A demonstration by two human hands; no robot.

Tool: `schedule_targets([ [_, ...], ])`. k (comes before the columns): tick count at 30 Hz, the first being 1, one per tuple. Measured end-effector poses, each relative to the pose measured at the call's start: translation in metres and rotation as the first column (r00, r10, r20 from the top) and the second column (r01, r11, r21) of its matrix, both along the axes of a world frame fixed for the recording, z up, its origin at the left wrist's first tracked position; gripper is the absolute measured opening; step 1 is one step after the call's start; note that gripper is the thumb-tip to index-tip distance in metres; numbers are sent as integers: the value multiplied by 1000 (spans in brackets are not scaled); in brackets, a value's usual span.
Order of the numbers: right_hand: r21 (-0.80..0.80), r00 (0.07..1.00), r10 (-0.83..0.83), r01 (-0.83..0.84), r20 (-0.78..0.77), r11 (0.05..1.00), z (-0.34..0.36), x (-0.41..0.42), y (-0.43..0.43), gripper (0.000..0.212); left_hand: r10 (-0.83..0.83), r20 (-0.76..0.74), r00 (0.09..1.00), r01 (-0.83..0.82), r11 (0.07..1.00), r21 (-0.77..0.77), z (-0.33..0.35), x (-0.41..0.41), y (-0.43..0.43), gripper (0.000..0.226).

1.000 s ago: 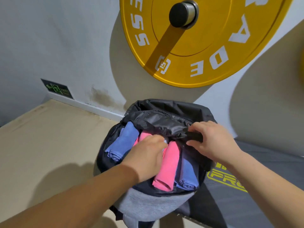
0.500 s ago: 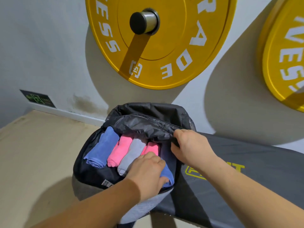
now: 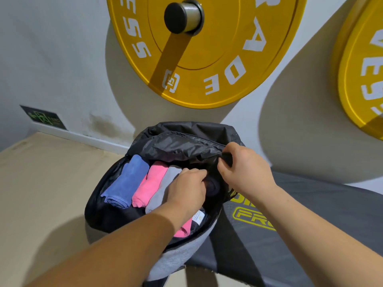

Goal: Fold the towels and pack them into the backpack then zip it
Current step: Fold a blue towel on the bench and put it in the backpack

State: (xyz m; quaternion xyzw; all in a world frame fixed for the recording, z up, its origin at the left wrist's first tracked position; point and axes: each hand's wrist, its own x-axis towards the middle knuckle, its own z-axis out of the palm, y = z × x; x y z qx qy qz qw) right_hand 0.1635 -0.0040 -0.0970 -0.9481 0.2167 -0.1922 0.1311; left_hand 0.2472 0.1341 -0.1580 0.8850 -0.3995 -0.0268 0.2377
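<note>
At the table's (image 3: pixel 315 206) left end, towels (image 3: pixel 149 183) fill the open backpack (image 3: pixel 97 210); my left fingers (image 3: pixel 198 175) press them down, grip unclear, right fingers (image 3: pixel 222 168) pinch the flap (image 3: pixel 176 143), zipping not yet done.

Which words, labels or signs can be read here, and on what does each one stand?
"ESS" and "ADE", cut off: yellow weight plate.
"VES", cut off: second yellow plate.
"PR", cut off: bench pad.
Green wall sign: blurred, unreadable.
White tag: too small.
</note>
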Motion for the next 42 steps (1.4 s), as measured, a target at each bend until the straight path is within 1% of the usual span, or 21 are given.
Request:
schedule_targets([
  [1, -16, 1000, -11, 10, -6, 1000, -1, 1, 0, 23, -23, 7, 1000, 23, 999, -25, -1, 1, 9, 19],
  [2, -39, 1000, -15, 15, 0, 999, -2, 2, 0, 23, -62, 38, 997, 62, 998, 2, 0, 1, 21, 26],
  [4, -116, 999, 0, 4, 33, 993, -7, 3, 0, 28, -150, 98, 984, 132, 977, 165, 8, 0, 46, 37],
  [6, -233, 998, 9, 4, 55, 973, -15, 6, 2, 30, -215, 98, 972, 167, 918, 361, 12, -2, 66, 51],
  [8, -324, 999, 15, 0, 46, 946, -23, 10, 7, 31, -259, 96, 961, 183, 858, 479, 14, -6, 75, 64],
  [10, -353, 1000, 21, -20, -3, 935, -27, 10, 12, 33, -265, 110, 958, 171, 837, 520, 13, -10, 76, 74],
  [12, -348, 997, 12, -39, -81, 937, -31, 7, 13, 33, -231, 103, 967, 144, 837, 527, 12, -13, 75, 75],
  [14, -330, 988, 5, -56, -152, 942, -34, 2, 12, 31, -171, 40, 984, 129, 859, 495, 8, -13, 75, 73],
  [16, -321, 978, 5, -74, -209, 944, -35, 0, 10, 36, -89, -29, 996, 92, 898, 431, 5, -12, 76, 68],
  [18, -321, 967, 13, -97, -254, 942, -37, -1, 5, 41, -32, -44, 999, 46, 924, 381, 4, -10, 76, 59],
  [20, -331, 965, 28, -117, -261, 937, -39, 0, 3, 37, 3, -39, 999, 11, 937, 349, 6, -11, 73, 50],
  [22, -349, 981, 29, -97, -194, 932, -38, 2, 5, 25, 33, -30, 999, -22, 953, 303, 7, -11, 69, 45],
  [26, -306, 1000, 19, -11, 23, 952, -19, 12, 1, 16, 90, 13, 996, -91, 971, 222, 9, -2, 59, 37],
  [28, -273, 996, 9, 15, 86, 962, -12, 14, -1, 14, 96, 47, 994, -103, 979, 173, 8, 8, 49, 32],
  [30, -257, 994, 4, 23, 106, 966, -12, 13, 0, 14, 82, 70, 994, -88, 992, 94, 7, 14, 34, 30],
  [31, -246, 994, 3, 24, 107, 969, -14, 12, 1, 14, 89, 41, 995, -91, 995, 35, 6, 16, 26, 29],
  [33, -227, 994, -12, 37, 111, 973, -15, 11, -1, 14, 139, -86, 987, -144, 988, -58, 2, 17, 16, 25],
  [34, -220, 993, -25, 50, 117, 974, -15, 11, -3, 13, 167, -132, 977, -178, 981, -79, -2, 17, 16, 22],
  [35, -213, 992, -34, 60, 124, 975, -16, 11, -5, 13, 184, -149, 972, -198, 976, -85, -7, 17, 19, 20],
  [38, -184, 990, -31, 56, 135, 981, -18, 12, -4, 11, 162, -98, 982, -170, 982, -85, -22, 19, 33, 18],
  [42, -128, 992, -28, 44, 125, 991, -21, 13, -2, 10, 149, -111, 983, -154, 987, -40, -13, 22, 31, 20],
])
